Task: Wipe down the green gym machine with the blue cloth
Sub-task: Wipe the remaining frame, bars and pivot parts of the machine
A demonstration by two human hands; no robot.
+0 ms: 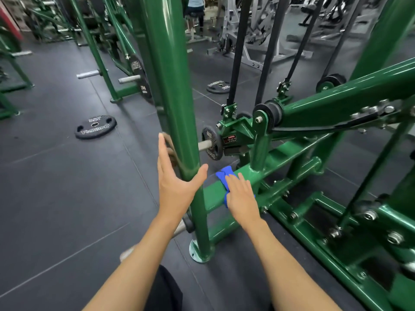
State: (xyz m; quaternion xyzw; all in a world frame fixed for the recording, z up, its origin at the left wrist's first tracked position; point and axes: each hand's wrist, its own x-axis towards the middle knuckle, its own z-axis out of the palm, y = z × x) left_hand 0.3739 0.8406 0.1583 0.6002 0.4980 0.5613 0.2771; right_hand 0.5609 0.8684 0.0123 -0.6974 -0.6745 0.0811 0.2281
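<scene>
The green gym machine (336, 104) fills the right half of the head view, with a tall upright post (177, 108) in the middle and a low horizontal bar (213, 195) joining it. A blue cloth (224, 175) lies over that low bar. My right hand (241, 196) presses flat on the cloth with straight fingers. My left hand (177, 182) is spread wide against the upright post, thumb on the right side and fingers on the left, not curled round it.
Black weight plates lie on the dark rubber floor at left (95, 127) and further back (219, 86). A small plate (211, 143) sits on the machine's peg. More green frames stand at left, grey machines behind. A person (195, 12) stands far back.
</scene>
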